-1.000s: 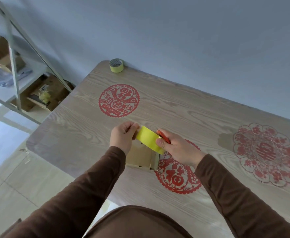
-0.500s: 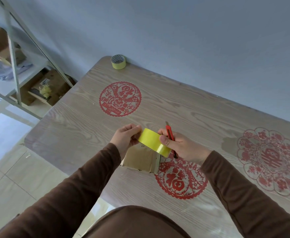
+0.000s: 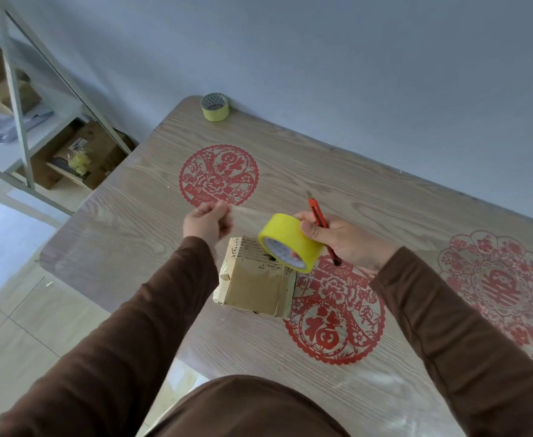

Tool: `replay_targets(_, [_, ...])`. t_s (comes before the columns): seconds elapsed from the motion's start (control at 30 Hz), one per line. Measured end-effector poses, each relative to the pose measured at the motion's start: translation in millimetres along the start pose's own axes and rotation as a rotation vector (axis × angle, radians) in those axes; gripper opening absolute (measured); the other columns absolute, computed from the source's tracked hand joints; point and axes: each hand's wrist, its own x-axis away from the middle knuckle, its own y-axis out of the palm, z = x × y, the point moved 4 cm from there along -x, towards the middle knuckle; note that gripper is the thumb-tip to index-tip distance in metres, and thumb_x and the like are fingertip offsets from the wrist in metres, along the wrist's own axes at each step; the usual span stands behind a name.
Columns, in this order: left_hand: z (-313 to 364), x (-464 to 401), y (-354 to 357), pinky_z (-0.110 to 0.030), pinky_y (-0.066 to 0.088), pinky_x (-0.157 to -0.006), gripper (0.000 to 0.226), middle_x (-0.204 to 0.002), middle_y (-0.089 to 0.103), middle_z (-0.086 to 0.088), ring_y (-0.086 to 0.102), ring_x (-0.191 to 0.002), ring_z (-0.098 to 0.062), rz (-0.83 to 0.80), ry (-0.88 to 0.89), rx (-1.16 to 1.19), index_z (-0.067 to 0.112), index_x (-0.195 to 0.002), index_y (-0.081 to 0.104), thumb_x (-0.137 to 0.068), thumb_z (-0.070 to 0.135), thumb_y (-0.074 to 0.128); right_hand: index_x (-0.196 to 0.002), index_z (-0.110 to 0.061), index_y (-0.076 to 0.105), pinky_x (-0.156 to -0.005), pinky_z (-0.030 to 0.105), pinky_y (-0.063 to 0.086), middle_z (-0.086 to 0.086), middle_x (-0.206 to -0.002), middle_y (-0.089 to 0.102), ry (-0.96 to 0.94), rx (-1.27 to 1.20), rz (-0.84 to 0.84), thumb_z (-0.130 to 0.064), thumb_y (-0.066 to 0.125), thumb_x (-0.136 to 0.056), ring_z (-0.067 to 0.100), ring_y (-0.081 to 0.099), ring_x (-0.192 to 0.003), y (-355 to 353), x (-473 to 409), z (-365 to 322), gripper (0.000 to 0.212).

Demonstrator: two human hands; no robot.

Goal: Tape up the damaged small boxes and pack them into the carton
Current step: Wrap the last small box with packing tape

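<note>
Left hand (image 3: 208, 220) pinching a drawn-out clear tape strip, right hand (image 3: 344, 239) gripping the yellow tape roll (image 3: 290, 241) and red utility knife (image 3: 321, 225) above the battered brown cardboard small box (image 3: 255, 282) on the wood-grain tabletop (image 3: 385, 190); the slack strip may fold and stick to itself.

Standing against a plain pale blue-grey wall (image 3: 321, 58): a wood-grain table (image 3: 126, 234) bearing three red paper-cut decals (image 3: 218, 175). Leaning at left, a white metal shelf rack (image 3: 16, 99) holding cardboard boxes (image 3: 85, 152). Reflecting daylight below, glossy pale floor tiles (image 3: 9, 310).
</note>
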Motion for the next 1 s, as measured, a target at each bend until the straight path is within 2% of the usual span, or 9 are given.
replay_targets(0.13, [4.8, -15.3, -31.8, -0.021, 0.055, -0.060, 0.017, -0.072, 0.064, -0.003, 0.057, -0.061, -0.012, 0.098, 0.068, -0.094, 0.010, -0.082, 0.066, -0.098, 0.016, 0.063, -0.141, -0.032, 0.053, -0.083, 0.015, 0.048, -0.007, -0.137, 0.057, 0.049, 0.113, 0.017, -0.050, 0.045, -0.093, 0.008, 0.057, -0.116, -22.4, 10.3, 10.7, 0.052])
replay_targets(0.2, [-6.6, -12.3, -35.5, -0.023, 0.058, -0.064, 0.016, -0.072, 0.066, -0.005, 0.060, -0.062, -0.013, 0.060, 0.104, -0.209, 0.008, -0.085, 0.068, -0.098, 0.017, 0.064, -0.138, -0.035, 0.057, -0.083, 0.019, 0.049, -0.007, -0.130, 0.061, 0.063, 0.218, 0.060, -0.053, 0.041, -0.096, 0.007, 0.060, -0.108, -28.6, 13.0, 14.6, 0.047])
replay_targets(0.3, [-30.4, -8.5, -42.0, -0.028, 0.060, -0.070, 0.016, -0.075, 0.071, -0.009, 0.064, -0.065, -0.016, 0.051, 0.105, -0.305, 0.005, -0.087, 0.073, -0.094, 0.020, 0.070, -0.131, -0.030, 0.063, -0.083, 0.034, 0.052, 0.002, -0.110, 0.070, 0.138, 0.426, 0.162, -0.066, 0.038, -0.090, 0.016, 0.065, -0.091, -27.8, 8.8, 26.8, 0.060])
replay_targets(0.37, [-46.4, -10.8, -45.9, -0.029, 0.061, -0.069, 0.017, -0.074, 0.073, -0.009, 0.064, -0.065, -0.018, 0.078, 0.088, -0.345, 0.004, -0.087, 0.074, -0.093, 0.021, 0.072, -0.127, -0.025, 0.064, -0.075, 0.034, 0.050, 0.006, -0.097, 0.071, 0.170, 0.552, 0.195, -0.065, 0.043, -0.094, 0.020, 0.065, -0.082, -20.6, 5.5, 38.8, 0.057])
replay_targets(0.47, [-63.7, -15.5, -46.1, -0.036, 0.062, -0.073, 0.017, -0.069, 0.074, -0.005, 0.064, -0.063, -0.018, 0.101, 0.071, -0.394, 0.007, -0.083, 0.074, -0.093, 0.021, 0.072, -0.122, -0.024, 0.064, -0.068, 0.032, 0.047, -0.002, -0.086, 0.066, 0.173, 0.695, 0.231, -0.062, 0.046, -0.098, 0.013, 0.060, -0.074, -11.8, 0.6, 52.6, 0.049])
replay_targets(0.6, [-72.1, -24.7, -44.1, -0.039, 0.062, -0.078, 0.020, -0.069, 0.074, -0.005, 0.064, -0.063, -0.018, 0.124, 0.067, -0.427, 0.011, -0.078, 0.074, -0.094, 0.023, 0.070, -0.092, -0.022, 0.054, -0.058, 0.031, 0.037, -0.004, -0.074, 0.054, 0.164, 0.738, 0.293, -0.060, 0.045, -0.099, 0.014, 0.053, -0.068, -8.8, -8.5, 59.6, 0.040])
replay_targets(0.67, [-74.3, -29.7, -42.7, -0.039, 0.062, -0.079, 0.021, -0.070, 0.074, -0.006, 0.064, -0.063, -0.017, 0.125, 0.059, -0.445, 0.011, -0.077, 0.074, -0.094, 0.024, 0.070, -0.087, -0.024, 0.050, -0.055, 0.030, 0.033, -0.005, -0.071, 0.051, 0.167, 0.764, 0.306, -0.059, 0.045, -0.100, 0.012, 0.049, -0.063, -8.6, -12.0, 62.1, 0.037])
replay_targets(0.77, [-81.6, -36.4, -44.3, -0.040, 0.062, -0.079, 0.024, -0.069, 0.074, -0.004, 0.063, -0.062, -0.015, 0.120, 0.037, -0.499, 0.012, -0.075, 0.074, -0.093, 0.028, 0.070, -0.087, -0.024, 0.050, -0.056, 0.031, 0.034, -0.005, -0.070, 0.050, 0.185, 0.807, 0.313, -0.059, 0.044, -0.100, 0.012, 0.047, -0.061, -7.7, -16.7, 68.3, 0.038])
replay_targets(1.0, [-100.3, -43.1, -36.2, -0.039, 0.059, -0.071, 0.033, -0.065, 0.070, -0.001, 0.060, -0.060, -0.017, 0.075, 0.015, -0.711, 0.016, -0.072, 0.069, -0.094, 0.040, 0.065, -0.092, -0.022, 0.052, -0.061, 0.033, 0.039, -0.005, -0.075, 0.054, 0.232, 0.789, 0.285, -0.058, 0.041, -0.101, 0.015, 0.053, -0.069, 3.0, -36.3, 86.5, 0.038])
